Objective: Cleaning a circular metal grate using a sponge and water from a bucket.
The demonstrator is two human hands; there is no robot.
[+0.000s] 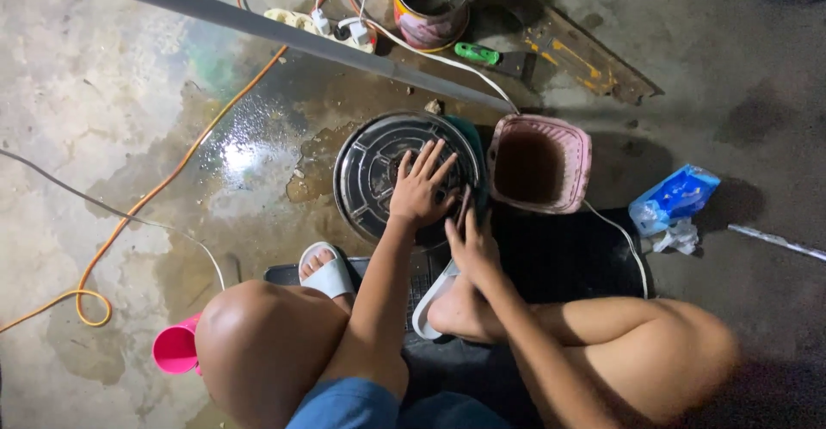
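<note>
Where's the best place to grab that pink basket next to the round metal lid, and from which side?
Grip the pink basket by its thick rolled rim, probably at the far right edge, coming down from above. It stands upright and open-topped, so the rim is exposed all round. Its left edge sits close against the round metal lid, where the left hand and right hand are busy.

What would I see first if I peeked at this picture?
First, the round dark lid on the wet floor in the middle, with the left hand spread flat on it and the right hand at its edge. Next, the pink bucket of brown water just right of it. Then the orange cable snaking across the left.
</note>
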